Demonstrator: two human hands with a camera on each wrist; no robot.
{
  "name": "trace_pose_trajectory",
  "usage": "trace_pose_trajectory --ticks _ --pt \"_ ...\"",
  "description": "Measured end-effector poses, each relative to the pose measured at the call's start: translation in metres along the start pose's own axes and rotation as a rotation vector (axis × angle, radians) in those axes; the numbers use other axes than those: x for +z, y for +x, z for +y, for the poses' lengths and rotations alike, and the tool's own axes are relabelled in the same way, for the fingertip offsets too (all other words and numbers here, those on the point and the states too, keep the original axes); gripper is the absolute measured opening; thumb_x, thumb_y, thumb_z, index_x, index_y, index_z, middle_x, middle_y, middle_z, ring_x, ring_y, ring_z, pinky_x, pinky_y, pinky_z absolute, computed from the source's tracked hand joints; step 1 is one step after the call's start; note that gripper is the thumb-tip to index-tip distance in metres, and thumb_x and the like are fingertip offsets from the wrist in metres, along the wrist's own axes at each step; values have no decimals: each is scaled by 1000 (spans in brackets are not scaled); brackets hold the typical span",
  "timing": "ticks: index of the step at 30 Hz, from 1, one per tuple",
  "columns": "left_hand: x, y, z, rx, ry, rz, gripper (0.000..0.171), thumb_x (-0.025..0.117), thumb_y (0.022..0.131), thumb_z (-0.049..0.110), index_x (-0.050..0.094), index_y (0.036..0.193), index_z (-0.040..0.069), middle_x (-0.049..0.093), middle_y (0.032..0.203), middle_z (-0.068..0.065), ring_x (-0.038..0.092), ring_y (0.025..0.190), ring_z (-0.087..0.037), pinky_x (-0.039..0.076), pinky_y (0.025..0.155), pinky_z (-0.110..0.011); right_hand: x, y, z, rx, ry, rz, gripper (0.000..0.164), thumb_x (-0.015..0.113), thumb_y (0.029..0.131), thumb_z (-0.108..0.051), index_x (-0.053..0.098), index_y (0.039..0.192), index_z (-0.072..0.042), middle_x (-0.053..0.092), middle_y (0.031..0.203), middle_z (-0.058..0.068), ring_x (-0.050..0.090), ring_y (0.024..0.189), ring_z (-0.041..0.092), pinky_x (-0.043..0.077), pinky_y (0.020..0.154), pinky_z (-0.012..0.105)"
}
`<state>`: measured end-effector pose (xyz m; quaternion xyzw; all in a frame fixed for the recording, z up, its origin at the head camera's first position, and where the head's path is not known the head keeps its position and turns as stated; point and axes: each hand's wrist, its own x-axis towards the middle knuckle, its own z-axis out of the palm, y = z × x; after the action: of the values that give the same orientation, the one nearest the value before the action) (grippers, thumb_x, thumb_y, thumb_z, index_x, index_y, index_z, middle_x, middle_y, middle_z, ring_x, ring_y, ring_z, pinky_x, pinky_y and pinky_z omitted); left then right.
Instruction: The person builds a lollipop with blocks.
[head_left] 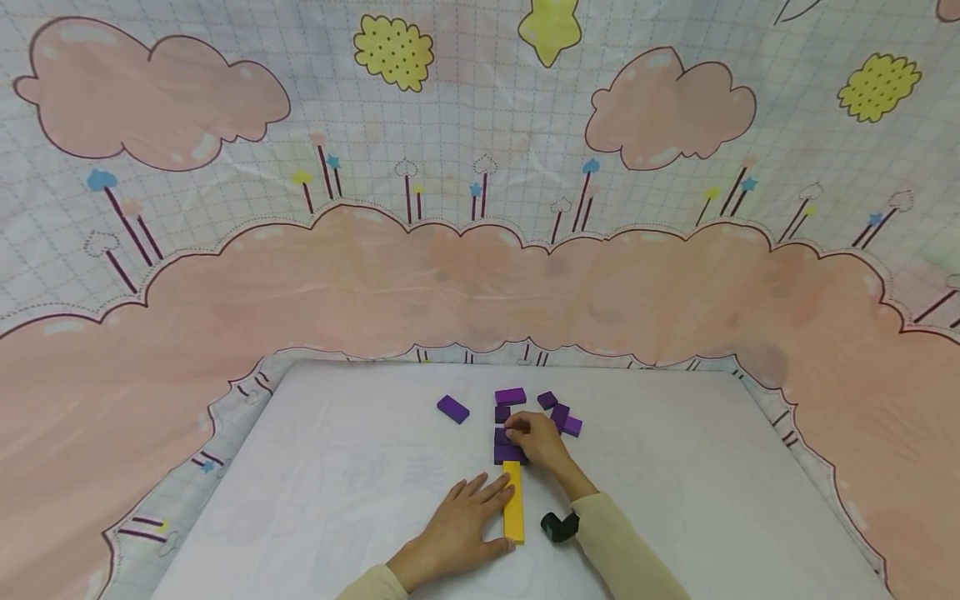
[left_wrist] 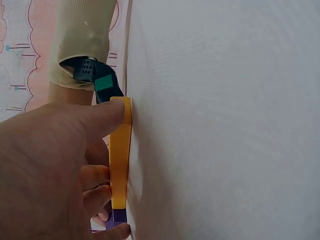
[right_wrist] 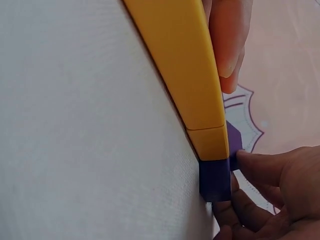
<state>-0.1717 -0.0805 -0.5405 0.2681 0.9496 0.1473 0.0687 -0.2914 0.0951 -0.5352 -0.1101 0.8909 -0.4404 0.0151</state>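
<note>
A long yellow bar [head_left: 513, 504] lies lengthwise on the white table; in the right wrist view a seam crosses it near one end. My left hand [head_left: 465, 521] is spread along its left side, thumb at the near end and fingertips touching near the far end. Beyond the bar, a dark purple block [head_left: 508, 455] lies crosswise against its far end. My right hand [head_left: 542, 437] pinches a small purple block [head_left: 500, 436] just behind that one. In the right wrist view the thumb [right_wrist: 260, 167] presses a purple block; the other fingers partly hide behind it.
Farther back in line are a small purple block [head_left: 502, 414] and a longer one [head_left: 511, 397]. Another purple block [head_left: 453, 409] lies to the left. Three purple pieces sit beyond the right hand, including a lighter one [head_left: 572, 427]. A dark device [head_left: 558, 527] sits by the right cuff.
</note>
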Motion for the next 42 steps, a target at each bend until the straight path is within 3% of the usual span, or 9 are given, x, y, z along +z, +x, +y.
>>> trace_pose_trajectory --ticks 21,29,35,42 --pt "-2 0 2 -2 1 -8 72 59 88 62 43 149 27 32 160 10 35 146 -31 31 116 -59 1 2 4 -23 -51 4 8 67 92 -9 74 95 -11 72 93 5 57 79 13 51 74 30" --pt "-2 -1 2 1 5 -3 72 60 88 62 44 148 27 33 160 9 36 146 -31 31 115 -59 2 0 7 -18 -51 -12 10 66 93 -11 75 97 -11 73 97 4 59 83 14 53 79 33" --pt "-3 -2 3 10 13 19 71 60 88 61 45 148 26 34 159 8 37 145 -32 32 115 -59 3 1 8 -23 -54 -10 11 67 92 -10 75 99 -12 73 99 4 60 86 14 55 82 36" --pt "-3 -4 3 25 16 46 71 61 88 59 45 148 24 36 159 6 38 143 -33 33 113 -59 3 -1 8 -34 -58 -15 11 68 91 -11 73 101 -10 72 95 3 59 83 13 53 77 31"
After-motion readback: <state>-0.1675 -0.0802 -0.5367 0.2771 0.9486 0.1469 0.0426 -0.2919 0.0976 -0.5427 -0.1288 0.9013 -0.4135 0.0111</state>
